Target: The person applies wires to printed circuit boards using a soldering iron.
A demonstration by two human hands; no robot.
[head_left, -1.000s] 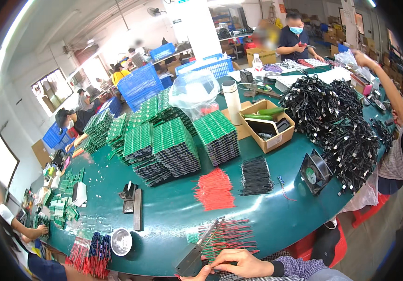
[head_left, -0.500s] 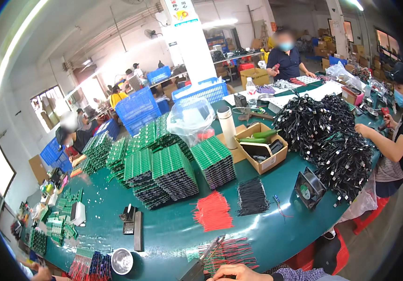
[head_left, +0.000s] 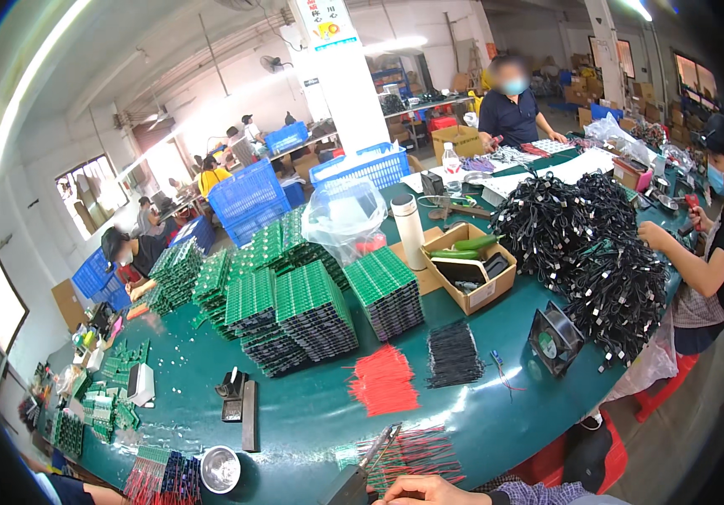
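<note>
My right hand (head_left: 431, 490) comes in at the lower edge, its plaid sleeve (head_left: 538, 491) to the right. The fingers are curled together; whatever they hold is cut off by the picture's edge. Left of the fingertips stands a dark grey metal piece (head_left: 347, 486) with a narrow arm slanting up to a tip. Behind it lies a green circuit board panel with red and black wires (head_left: 416, 454) on the table. My left hand is not in view. Farther up lie a bundle of red wires (head_left: 384, 380) and a bundle of black wires (head_left: 453, 353).
Stacked green circuit boards (head_left: 315, 311) fill the middle of the green table (head_left: 311, 421). A metal bowl (head_left: 220, 470), a black fan (head_left: 556, 337), a cardboard box (head_left: 471, 269) and a heap of black cables (head_left: 580, 236) surround the work area. Co-workers sit left, right and across.
My right hand and the wired board stay nearly in place. At the lower left, a co-worker's hand has moved out of view, leaving a forearm. The person across has lowered a hand toward the table.
</note>
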